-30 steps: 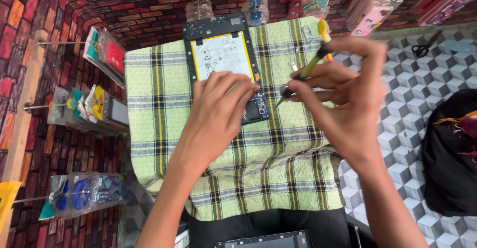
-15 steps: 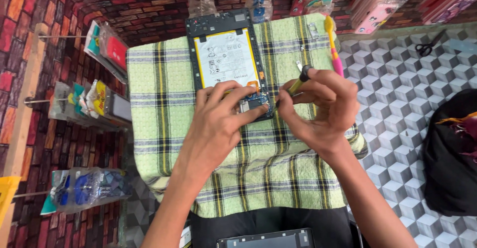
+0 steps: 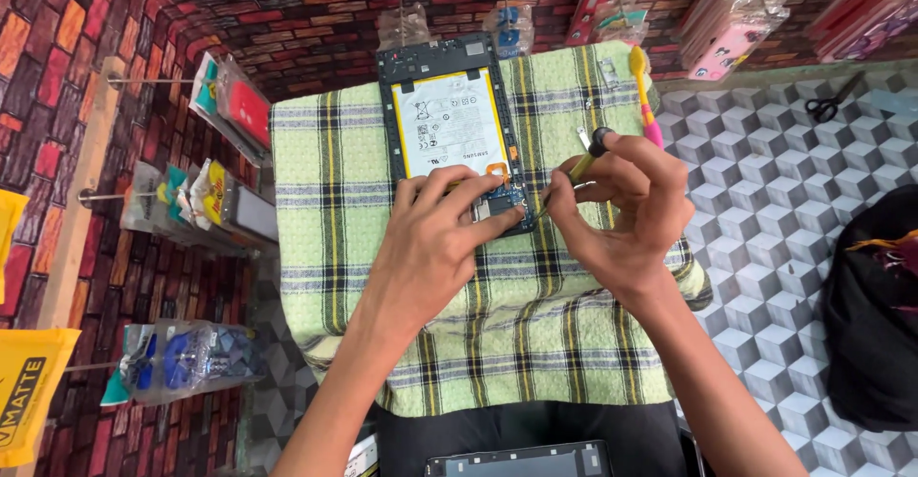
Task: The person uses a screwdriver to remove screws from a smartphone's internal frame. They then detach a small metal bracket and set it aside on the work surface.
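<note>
The head camera looks down at a green checked cloth (image 3: 382, 276) spread over a small counter. An opened tablet (image 3: 449, 133) lies on the far part of the cloth, with its back cover off. You can see a big white battery (image 3: 449, 123) with a yellow edge inside it, and small parts at its near end.

The left hand (image 3: 435, 248) lies flat on the near end of the tablet. Its fingers (image 3: 492, 224) are spread and press down on the small parts there. It is not closed around anything; it only pushes down to hold the tablet in place.

The right hand (image 3: 626, 214) is just to the right of the tablet. Its grip is closed around a thin screwdriver (image 3: 579, 164) with a yellow handle and a black top. The tool is tilted, and its tip points down at the near right corner of the tablet, close to the left fingertips.

A yellow and pink toothbrush (image 3: 643, 90) lies on the far right edge of the cloth. Black scissors (image 3: 830, 104) lie on the grey cube-pattern counter (image 3: 765, 248) far to the right. A black bag (image 3: 875, 305) sits at the right side. Small packets (image 3: 225, 104) hang on the brick wall (image 3: 96, 56) at the left.
</note>
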